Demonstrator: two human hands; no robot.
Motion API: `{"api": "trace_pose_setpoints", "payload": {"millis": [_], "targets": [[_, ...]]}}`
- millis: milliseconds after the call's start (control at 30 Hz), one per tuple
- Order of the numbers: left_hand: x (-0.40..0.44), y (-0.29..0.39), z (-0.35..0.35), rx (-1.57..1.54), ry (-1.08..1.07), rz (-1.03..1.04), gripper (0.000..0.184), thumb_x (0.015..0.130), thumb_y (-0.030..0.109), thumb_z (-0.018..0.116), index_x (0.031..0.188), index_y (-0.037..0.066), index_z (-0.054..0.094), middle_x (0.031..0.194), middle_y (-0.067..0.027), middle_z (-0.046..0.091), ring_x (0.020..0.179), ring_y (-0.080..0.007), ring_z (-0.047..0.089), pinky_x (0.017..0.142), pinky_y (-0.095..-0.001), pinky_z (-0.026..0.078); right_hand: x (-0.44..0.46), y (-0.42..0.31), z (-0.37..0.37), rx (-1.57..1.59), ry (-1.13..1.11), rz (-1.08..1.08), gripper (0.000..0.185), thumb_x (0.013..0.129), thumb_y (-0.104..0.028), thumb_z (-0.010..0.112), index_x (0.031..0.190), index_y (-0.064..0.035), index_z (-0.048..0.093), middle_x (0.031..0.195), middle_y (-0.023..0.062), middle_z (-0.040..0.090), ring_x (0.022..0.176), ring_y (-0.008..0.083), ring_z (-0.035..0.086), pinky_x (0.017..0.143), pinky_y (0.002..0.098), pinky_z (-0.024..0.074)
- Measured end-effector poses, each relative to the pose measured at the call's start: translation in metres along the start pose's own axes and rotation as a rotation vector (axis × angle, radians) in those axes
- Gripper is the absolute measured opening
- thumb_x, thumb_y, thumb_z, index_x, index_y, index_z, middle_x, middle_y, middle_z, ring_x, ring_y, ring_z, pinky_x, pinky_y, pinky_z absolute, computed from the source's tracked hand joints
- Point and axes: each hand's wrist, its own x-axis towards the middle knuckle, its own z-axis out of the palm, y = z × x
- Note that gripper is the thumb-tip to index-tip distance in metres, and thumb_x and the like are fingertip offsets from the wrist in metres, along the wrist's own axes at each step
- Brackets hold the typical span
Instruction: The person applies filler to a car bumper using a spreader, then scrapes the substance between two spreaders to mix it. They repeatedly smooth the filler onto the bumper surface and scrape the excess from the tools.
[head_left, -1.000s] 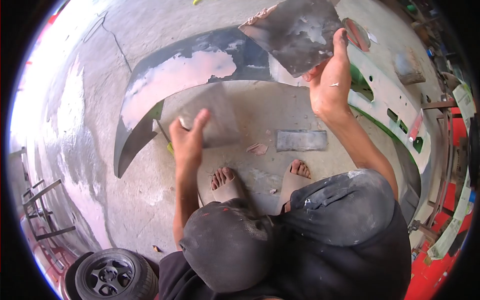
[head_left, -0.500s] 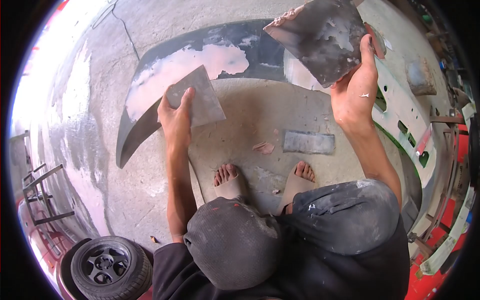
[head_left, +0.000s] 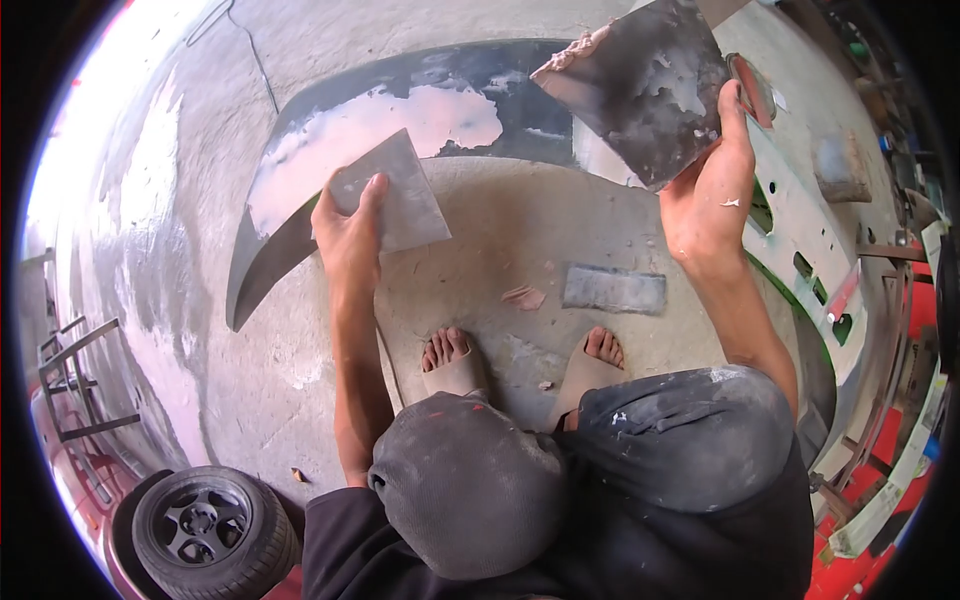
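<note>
My left hand grips a thin grey square plate, thumb on its upper face. Just beyond it lies a dark curved panel with a large pink patch. My right hand holds up a larger dark, smeared board, its thumb at the right edge and its other fingers mostly hidden underneath. Pink paste clings to the board's upper left edge. The board hides part of the curved panel's right end. The two held pieces are apart.
A grey rectangular block and a pink scrap lie on the floor before my feet. At the right are a white and green panel and a wrapped bundle. A wheel sits lower left, below a metal frame.
The left hand's plate was blurred lower down, then rose to the panel's near edge and now stays almost still. In view, the right hand and board have shifted rightward and slightly down.
</note>
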Motion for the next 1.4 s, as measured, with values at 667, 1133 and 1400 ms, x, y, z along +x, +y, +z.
{"api": "trace_pose_setpoints", "payload": {"millis": [667, 1133, 1400], "targets": [[0.001, 0.003, -0.007, 0.02, -0.04, -0.029, 0.038, 0.088, 0.006, 0.072, 0.122, -0.004, 0.059, 0.103, -0.0113, 0.068, 0.086, -0.0135, 0.064, 0.075, -0.0279, 0.054, -0.002, 0.01, 0.017, -0.019, -0.043, 0.068, 0.04, 0.106, -0.037, 0.046, 0.132, -0.0086, 0.051, 0.13, 0.0037, 0.06, 0.118, 0.018, 0.059, 0.1, 0.0362, 0.0477], [0.007, -0.009, -0.006, -0.031, -0.06, -0.008, 0.037, 0.088, 0.006, 0.073, 0.121, -0.004, 0.06, 0.1, -0.0111, 0.069, 0.084, -0.0147, 0.066, 0.071, -0.0278, 0.056, -0.009, 0.005, 0.023, -0.027, 0.009, -0.051, 0.039, 0.105, -0.042, 0.049, 0.12, -0.0066, 0.057, 0.112, -0.0001, 0.063, 0.096, 0.0098, 0.059, 0.084, 0.0279, 0.0489], [0.008, -0.007, 0.01, 0.069, -0.049, 0.079, 0.037, 0.088, 0.007, 0.073, 0.119, -0.005, 0.059, 0.098, -0.0119, 0.07, 0.082, -0.0147, 0.067, 0.071, -0.0294, 0.056, -0.002, 0.023, 0.031, -0.042, -0.035, 0.04, 0.035, 0.105, -0.037, 0.047, 0.127, -0.01, 0.055, 0.124, 0.0028, 0.062, 0.112, 0.0179, 0.059, 0.096, 0.0369, 0.0476]]}}
